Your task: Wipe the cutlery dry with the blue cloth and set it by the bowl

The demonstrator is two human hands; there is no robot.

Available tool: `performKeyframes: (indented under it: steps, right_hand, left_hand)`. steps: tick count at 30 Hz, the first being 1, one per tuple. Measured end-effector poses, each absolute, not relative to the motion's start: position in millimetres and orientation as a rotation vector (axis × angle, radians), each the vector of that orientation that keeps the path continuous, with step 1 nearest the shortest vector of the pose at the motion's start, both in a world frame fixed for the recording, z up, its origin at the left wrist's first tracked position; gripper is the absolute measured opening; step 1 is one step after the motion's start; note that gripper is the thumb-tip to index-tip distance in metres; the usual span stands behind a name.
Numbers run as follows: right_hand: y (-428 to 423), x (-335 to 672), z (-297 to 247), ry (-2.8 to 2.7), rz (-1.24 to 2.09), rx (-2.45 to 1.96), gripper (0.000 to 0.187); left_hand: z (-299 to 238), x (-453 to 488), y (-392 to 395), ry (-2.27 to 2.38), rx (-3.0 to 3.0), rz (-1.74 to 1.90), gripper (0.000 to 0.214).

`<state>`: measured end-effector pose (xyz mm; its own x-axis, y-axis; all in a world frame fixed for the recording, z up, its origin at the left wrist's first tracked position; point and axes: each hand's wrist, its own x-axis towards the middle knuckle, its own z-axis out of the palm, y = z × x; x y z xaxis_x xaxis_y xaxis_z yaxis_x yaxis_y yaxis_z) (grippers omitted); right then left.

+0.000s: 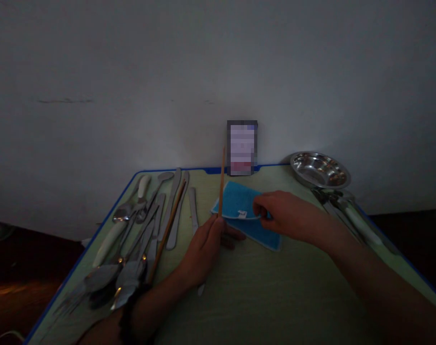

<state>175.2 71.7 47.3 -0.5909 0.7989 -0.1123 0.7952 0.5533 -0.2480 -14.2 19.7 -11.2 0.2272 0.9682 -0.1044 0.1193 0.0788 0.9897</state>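
My left hand [205,245] is closed around the lower end of a thin wooden chopstick [222,184], which points up and away from me. Beside it, a blue cloth [237,197] with a white edge and a small white label hangs folded, its lower part spread just above or on the table. The fingers of my right hand [280,212] pinch the cloth at its right side. A table knife [193,206] lies left of my left hand and passes partly beneath that wrist.
Several knives, spoons and forks [155,230], plus another chopstick [171,218], lie along the left of the blue-edged table [261,306]. A steel bowl [320,171] sits at the back right, with more cutlery [358,220] below it. A phone-like screen [242,147] leans on the wall.
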Motion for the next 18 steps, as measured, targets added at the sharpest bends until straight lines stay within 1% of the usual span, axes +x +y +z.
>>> performKeyframes:
  steps: [4, 12, 15, 18]
  right_hand:
    - [70.9, 170.8, 40.7, -2.803, 0.646, -1.333, 0.013]
    - [74.4, 169.6, 40.7, -2.695, 1.059, -1.207, 0.016]
    - [74.9, 169.4, 38.0, -2.716, 1.129, -1.163, 0.018]
    - [74.9, 169.5, 34.5, -2.783, 1.115, -1.175, 0.019]
  left_hand:
    - [-11.8, -15.0, 19.8, 1.171, 1.343, 0.895, 0.039]
    - [-12.1, -14.9, 19.3, 1.178, 1.383, 0.915, 0.038]
    - [-14.4, -15.5, 19.2, 1.183, 1.394, 0.910, 0.041]
    - [-14.8, -16.6, 19.4, 1.184, 1.409, 0.897, 0.043]
